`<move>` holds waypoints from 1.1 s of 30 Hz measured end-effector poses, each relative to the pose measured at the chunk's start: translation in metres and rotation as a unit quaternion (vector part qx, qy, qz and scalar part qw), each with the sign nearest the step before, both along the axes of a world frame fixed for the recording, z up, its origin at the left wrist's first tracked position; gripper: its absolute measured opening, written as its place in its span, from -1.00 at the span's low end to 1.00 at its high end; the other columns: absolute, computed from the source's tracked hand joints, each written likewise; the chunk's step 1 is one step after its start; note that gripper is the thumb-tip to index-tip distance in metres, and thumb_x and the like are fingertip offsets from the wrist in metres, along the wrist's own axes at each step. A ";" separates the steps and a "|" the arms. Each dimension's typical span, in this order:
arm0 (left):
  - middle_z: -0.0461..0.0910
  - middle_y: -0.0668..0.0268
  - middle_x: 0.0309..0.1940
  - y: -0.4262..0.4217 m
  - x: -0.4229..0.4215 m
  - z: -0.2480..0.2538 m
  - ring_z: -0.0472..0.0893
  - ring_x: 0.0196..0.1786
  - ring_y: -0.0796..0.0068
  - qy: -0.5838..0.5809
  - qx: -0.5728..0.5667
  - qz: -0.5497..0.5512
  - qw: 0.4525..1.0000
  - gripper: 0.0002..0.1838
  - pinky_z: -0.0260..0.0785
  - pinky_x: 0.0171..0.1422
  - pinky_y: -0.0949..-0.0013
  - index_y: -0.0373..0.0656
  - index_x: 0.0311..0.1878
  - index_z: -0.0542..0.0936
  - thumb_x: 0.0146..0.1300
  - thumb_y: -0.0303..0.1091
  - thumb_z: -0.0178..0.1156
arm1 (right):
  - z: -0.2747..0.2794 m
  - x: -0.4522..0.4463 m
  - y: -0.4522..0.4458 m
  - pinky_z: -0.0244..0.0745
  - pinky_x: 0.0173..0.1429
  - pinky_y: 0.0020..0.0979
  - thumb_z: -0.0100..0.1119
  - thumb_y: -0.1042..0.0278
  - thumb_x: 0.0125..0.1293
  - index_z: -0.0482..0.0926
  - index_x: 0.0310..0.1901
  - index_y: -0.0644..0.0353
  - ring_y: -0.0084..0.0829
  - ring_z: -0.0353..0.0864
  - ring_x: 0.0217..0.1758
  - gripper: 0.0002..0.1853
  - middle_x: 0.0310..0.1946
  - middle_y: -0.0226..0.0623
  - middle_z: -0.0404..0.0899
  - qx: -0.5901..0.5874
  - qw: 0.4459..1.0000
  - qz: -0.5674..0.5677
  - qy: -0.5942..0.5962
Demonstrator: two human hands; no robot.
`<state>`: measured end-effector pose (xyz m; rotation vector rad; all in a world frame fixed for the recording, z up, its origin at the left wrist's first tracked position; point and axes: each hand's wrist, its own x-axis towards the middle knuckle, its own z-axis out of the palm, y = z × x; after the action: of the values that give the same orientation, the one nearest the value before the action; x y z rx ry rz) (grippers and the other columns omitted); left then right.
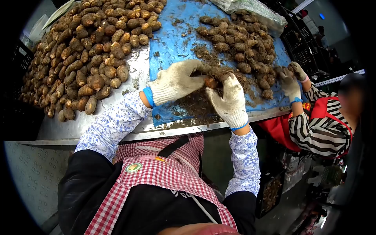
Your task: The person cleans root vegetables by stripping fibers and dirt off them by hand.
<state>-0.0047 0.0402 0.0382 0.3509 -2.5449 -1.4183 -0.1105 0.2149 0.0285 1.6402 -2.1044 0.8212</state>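
My left hand (176,81), in a whitish knitted glove, is closed with its fingertips on a hairy taro (211,82). From the other side my right hand (230,102), gloved the same way, grips it between thumb and fingers. The taro has a reddish-brown end and fibrous roots, and my fingers partly cover it. Beneath both hands, loose root fibres and soil (197,103) lie on a blue sheet (168,49). A pile of rough, hairy taros (244,43) sits beyond my right hand. To the left of my left hand spreads a large heap of cleaner taros (84,55).
A metal table edge (113,138) runs in front of my body. At right a co-worker in a striped top (321,131) has gloved hands (289,83) beside the hairy pile. A plastic bag (250,11) and black crates (299,43) are at the back right.
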 end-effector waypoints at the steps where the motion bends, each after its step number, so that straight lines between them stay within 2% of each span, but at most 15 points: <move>1: 0.66 0.14 -0.03 0.002 -0.001 0.011 0.65 -0.06 0.38 -0.045 0.018 0.011 0.999 -0.69 0.51 0.09 0.39 -0.23 0.08 0.61 0.28 -0.44 0.18 | 0.000 0.000 -0.001 0.52 0.04 -0.10 0.42 0.33 0.10 0.51 -0.01 0.32 0.06 0.56 -0.01 -0.55 -0.09 0.04 0.56 -0.011 1.000 0.012 -0.012; 2: 0.66 0.15 -0.03 0.004 -0.002 0.017 0.64 -0.05 0.40 -0.090 0.036 0.022 0.995 -0.70 0.51 0.08 0.40 -0.25 0.08 0.61 0.29 -0.44 0.16 | 0.001 0.001 -0.001 0.52 0.01 -0.10 0.42 0.36 0.07 0.51 -0.05 0.30 0.06 0.55 -0.03 -0.58 -0.10 0.03 0.55 -0.021 0.999 0.024 -0.023; 4: 0.65 0.15 -0.01 -0.016 0.002 -0.002 0.62 -0.01 0.42 0.052 0.231 -0.009 0.972 -0.71 0.50 0.12 0.40 -0.33 0.07 0.59 0.33 -0.45 0.12 | 0.006 0.001 0.003 0.52 0.03 -0.09 0.42 0.37 0.07 0.50 -0.04 0.29 0.07 0.55 -0.03 -0.57 -0.10 0.04 0.54 -0.004 0.999 0.007 -0.039; 5: 0.64 0.14 -0.01 -0.016 0.001 -0.007 0.60 0.02 0.43 0.069 0.268 -0.024 0.961 -0.71 0.48 0.17 0.39 -0.38 0.07 0.57 0.35 -0.45 0.11 | 0.007 0.001 0.005 0.52 0.03 -0.09 0.42 0.38 0.06 0.50 -0.03 0.29 0.07 0.55 -0.02 -0.56 -0.10 0.04 0.54 0.003 0.999 -0.002 -0.046; 8: 0.64 0.15 -0.01 -0.012 -0.002 0.002 0.60 0.03 0.43 -0.027 0.222 -0.048 0.974 -0.69 0.47 0.18 0.38 -0.31 0.12 0.57 0.35 -0.43 0.14 | 0.001 -0.006 0.009 0.52 0.02 -0.08 0.42 0.39 0.06 0.50 -0.04 0.28 0.09 0.54 -0.02 -0.57 -0.10 0.06 0.54 0.003 0.999 -0.021 -0.043; 12: 0.67 0.12 -0.04 -0.017 -0.007 -0.019 0.64 -0.02 0.46 0.086 0.059 -0.087 0.991 -0.64 0.50 0.09 0.44 -0.27 0.09 0.62 0.28 -0.29 0.21 | 0.008 0.003 0.000 0.54 -0.03 -0.09 0.44 0.38 0.04 0.52 -0.11 0.28 0.06 0.57 -0.07 -0.61 -0.11 0.04 0.53 0.003 0.999 0.008 -0.045; 13: 0.67 0.13 -0.03 -0.015 -0.006 -0.013 0.65 0.00 0.47 0.060 0.063 -0.072 0.994 -0.65 0.51 0.08 0.45 -0.24 0.09 0.63 0.27 -0.32 0.18 | 0.007 0.001 0.000 0.55 -0.04 -0.11 0.45 0.37 0.05 0.52 -0.11 0.29 0.04 0.59 -0.10 -0.60 -0.10 0.03 0.53 0.022 0.995 0.017 -0.096; 16: 0.67 0.14 -0.02 -0.016 -0.002 -0.014 0.65 0.00 0.46 0.020 0.191 -0.043 0.980 -0.66 0.53 0.04 0.43 -0.24 0.09 0.63 0.28 -0.40 0.12 | 0.010 0.010 0.000 0.56 -0.04 -0.13 0.44 0.36 0.08 0.52 -0.08 0.30 0.03 0.60 -0.09 -0.60 -0.12 0.02 0.54 0.033 0.989 0.001 -0.141; 17: 0.64 0.11 0.04 -0.015 0.002 -0.003 0.61 0.10 0.43 0.011 0.205 -0.051 0.977 -0.62 0.46 0.24 0.38 -0.36 0.17 0.56 0.31 -0.51 0.01 | 0.012 0.011 -0.001 0.55 0.00 -0.16 0.42 0.36 0.12 0.52 -0.03 0.31 0.01 0.60 -0.06 -0.58 -0.13 0.01 0.55 0.010 0.977 0.035 -0.212; 20: 0.63 0.10 0.05 -0.014 0.009 -0.010 0.62 0.10 0.43 0.062 0.415 -0.071 0.905 -0.62 0.48 0.21 0.42 -0.36 0.18 0.54 0.31 -0.52 0.02 | 0.010 -0.003 0.001 0.53 0.04 -0.20 0.41 0.36 0.14 0.51 0.02 0.32 -0.02 0.60 -0.05 -0.56 -0.11 0.01 0.57 0.024 0.964 0.021 -0.264; 26: 0.68 0.19 -0.13 -0.007 0.002 0.002 0.65 -0.16 0.50 -0.003 0.080 -0.048 0.996 -0.67 0.56 -0.10 0.45 -0.31 0.10 0.58 0.33 -0.37 0.20 | 0.005 -0.002 -0.001 0.52 0.05 -0.18 0.39 0.41 0.14 0.49 0.05 0.31 -0.04 0.59 -0.02 -0.55 -0.09 -0.01 0.57 0.023 0.977 0.022 -0.211; 27: 0.68 0.21 -0.18 -0.007 -0.001 -0.012 0.65 -0.20 0.53 0.044 0.067 -0.036 0.996 -0.69 0.56 -0.18 0.46 -0.31 0.07 0.59 0.33 -0.35 0.18 | 0.003 -0.002 -0.002 0.52 0.05 -0.18 0.39 0.42 0.13 0.49 0.05 0.31 -0.04 0.60 -0.02 -0.55 -0.09 -0.02 0.56 0.021 0.979 0.031 -0.198; 30: 0.67 0.25 -0.16 -0.009 0.007 0.025 0.58 -0.20 0.67 -0.131 0.102 0.019 0.986 -0.72 0.50 -0.13 0.54 -0.30 0.06 0.61 0.33 -0.41 0.15 | 0.006 0.002 0.000 0.53 0.04 -0.20 0.39 0.46 0.11 0.48 0.06 0.30 -0.03 0.59 -0.03 -0.53 -0.09 -0.01 0.55 0.041 0.989 0.023 -0.141; 31: 0.68 0.20 -0.15 -0.013 0.002 -0.003 0.63 -0.24 0.64 -0.008 0.226 0.015 0.974 -0.74 0.52 -0.24 0.59 -0.30 0.03 0.60 0.32 -0.44 0.15 | 0.012 0.004 -0.002 0.54 0.06 -0.23 0.36 0.52 0.13 0.46 0.10 0.30 -0.09 0.61 -0.01 -0.52 -0.04 -0.07 0.56 0.049 0.972 0.040 -0.227; 33: 0.67 0.16 -0.09 -0.014 0.006 -0.009 0.66 -0.21 0.59 0.031 0.355 -0.003 0.934 -0.72 0.55 -0.20 0.56 -0.33 0.05 0.59 0.30 -0.46 0.14 | 0.000 -0.005 0.000 0.58 0.04 -0.30 0.34 0.53 0.17 0.45 0.13 0.29 -0.21 0.63 -0.01 -0.53 -0.01 -0.11 0.56 -0.002 0.911 0.058 -0.409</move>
<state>0.0017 0.0266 0.0292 0.3884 -1.8921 -2.2717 -0.1157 0.2145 0.0285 1.5821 -2.5027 1.7979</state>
